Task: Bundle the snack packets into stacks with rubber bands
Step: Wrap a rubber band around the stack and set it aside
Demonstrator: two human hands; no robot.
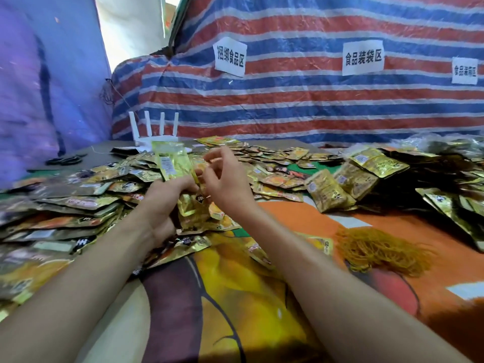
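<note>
Head view: looks down over both bare forearms to a cluttered tabletop (301,221) under a bright printed cloth.
Left hand (167,197): closed around a stack of packets (174,163), gripping its lower end.
Stack direction: long axis nearly upright, top end leaning a little left and away, barcode side facing the camera.
Right hand (225,179): just beside the stack, fingers curled and partly spread; a thin rubber band (197,179) seems stretched from them, too fine to be sure.
Loose packets (86,203): heaped flat across the left and far tabletop.
Finished bundles (348,179): lying tilted on the right.
Rubber band pile (377,250): orange tangle near the right forearm.
Background: striped tarp (314,100) with paper signs, white router (154,132) at the far edge.
</note>
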